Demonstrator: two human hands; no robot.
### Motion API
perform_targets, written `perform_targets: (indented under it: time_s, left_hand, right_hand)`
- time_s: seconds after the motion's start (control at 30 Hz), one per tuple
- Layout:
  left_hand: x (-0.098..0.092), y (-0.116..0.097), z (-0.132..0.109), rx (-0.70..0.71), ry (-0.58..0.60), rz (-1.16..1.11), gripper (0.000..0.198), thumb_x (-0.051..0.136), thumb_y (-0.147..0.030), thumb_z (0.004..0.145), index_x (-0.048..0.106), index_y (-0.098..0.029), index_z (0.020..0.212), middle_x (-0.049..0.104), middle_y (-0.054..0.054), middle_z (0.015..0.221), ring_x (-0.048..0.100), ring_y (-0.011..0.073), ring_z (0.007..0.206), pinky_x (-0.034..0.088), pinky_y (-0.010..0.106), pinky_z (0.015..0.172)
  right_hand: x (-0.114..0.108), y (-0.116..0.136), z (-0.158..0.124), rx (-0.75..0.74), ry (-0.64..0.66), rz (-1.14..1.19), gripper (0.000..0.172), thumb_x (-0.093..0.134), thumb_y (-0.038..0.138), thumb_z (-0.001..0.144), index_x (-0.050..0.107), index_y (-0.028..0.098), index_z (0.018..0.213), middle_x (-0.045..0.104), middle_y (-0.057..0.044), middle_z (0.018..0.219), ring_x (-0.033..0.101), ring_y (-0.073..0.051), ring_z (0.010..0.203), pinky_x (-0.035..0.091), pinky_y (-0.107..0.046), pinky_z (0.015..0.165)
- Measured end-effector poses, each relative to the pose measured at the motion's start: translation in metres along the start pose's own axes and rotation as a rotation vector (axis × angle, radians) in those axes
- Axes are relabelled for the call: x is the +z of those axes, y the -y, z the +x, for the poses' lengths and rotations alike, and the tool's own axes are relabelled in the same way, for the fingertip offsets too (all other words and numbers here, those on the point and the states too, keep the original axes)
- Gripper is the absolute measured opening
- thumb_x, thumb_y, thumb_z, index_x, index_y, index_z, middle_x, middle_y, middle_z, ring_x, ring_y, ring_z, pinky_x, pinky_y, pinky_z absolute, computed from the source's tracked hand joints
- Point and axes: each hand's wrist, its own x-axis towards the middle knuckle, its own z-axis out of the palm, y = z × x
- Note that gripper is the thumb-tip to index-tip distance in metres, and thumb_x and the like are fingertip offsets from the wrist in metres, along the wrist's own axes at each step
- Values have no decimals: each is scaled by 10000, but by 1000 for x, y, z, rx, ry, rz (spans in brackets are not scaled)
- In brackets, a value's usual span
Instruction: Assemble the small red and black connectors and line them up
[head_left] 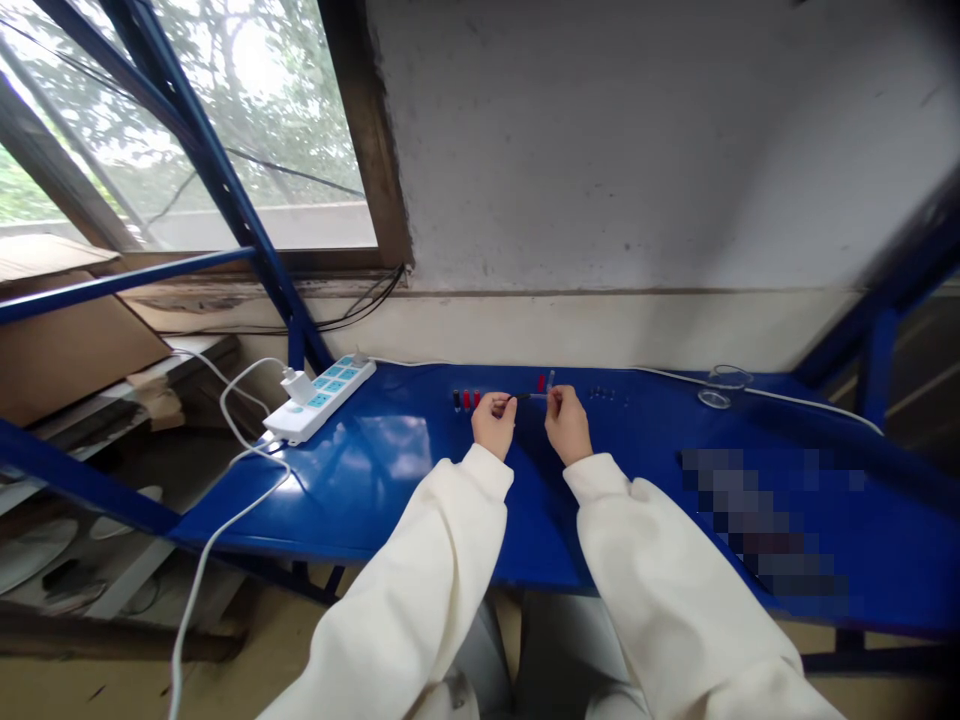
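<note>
My left hand (494, 424) is closed on one end of a small dark cylinder (523, 396), held above the blue table. Facing it, my right hand (568, 424) pinches a slim clear piece (540, 396) that lines up with the dark cylinder; whether the two are joined is too small to tell. Left of my left hand stand a black piece (456, 400) and two red pieces (466, 400). Just behind my right hand are another red piece (541, 382) and a clear tube (551, 379). Several tiny clear pieces (602, 393) lie to the right.
A white power strip (319, 400) with a plug and cable sits at the table's left. Clear round lids (714, 399) and a white cable (814, 406) are at the back right. A blurred dark object (757, 520) lies on the right. Blue frame posts flank the table (360, 500).
</note>
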Motion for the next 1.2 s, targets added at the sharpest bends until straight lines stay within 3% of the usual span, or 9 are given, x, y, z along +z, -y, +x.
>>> perform_targets:
  time_s: [0.17,0.43,0.57,0.67,0.83,1.03,1.2]
  left_hand:
    - [0,3,2,5,-18,13,202,576,-304,684,544,-136,793,561,13,666,508,70,507,469,202,468]
    - [-1,7,4,5,-41,29,184,571,-285,698,544,-135,802,575,14,683,498,51,444,454,195,463]
    - [-1,8,5,1,-44,9,191,564,-271,710,564,-134,843,604,37,733,538,68,503,461,194,483]
    - [0,8,4,-21,16,-32,304,537,-268,738,549,-138,1012,626,69,858,585,93,593,467,199,504]
    - [2,4,-1,-76,198,-127,554,527,-204,747,360,-203,1276,581,94,1095,612,112,726,454,187,528]
    - [3,-3,-5,-84,309,-151,504,553,-196,723,456,-201,1218,609,95,1056,607,113,682,448,192,496]
    - [3,-1,-4,5,193,-127,391,562,-286,725,563,-152,1092,655,87,882,586,95,576,486,238,546]
  right_hand:
    - [-4,2,0,91,-64,153,239,297,311,835,460,151,907,580,-81,814,538,-158,702,405,-275,674]
    - [-5,0,1,52,-67,169,274,294,365,838,471,161,882,568,-58,771,517,-144,667,399,-257,647]
    - [-4,-1,1,40,-54,193,282,290,379,840,470,165,873,547,-39,734,500,-132,638,401,-250,636]
    - [-3,0,0,24,-45,236,274,296,381,839,465,167,863,529,-22,705,487,-120,613,402,-243,627]
    - [-1,-1,0,30,-52,317,242,334,380,825,451,169,850,516,-10,680,498,-118,618,408,-248,639]
    - [3,-8,3,58,-38,387,239,367,390,807,453,170,847,525,-9,680,502,-112,594,422,-249,607]
    - [5,-5,1,62,-1,387,273,363,399,808,474,161,883,568,-31,707,516,-117,588,434,-264,614]
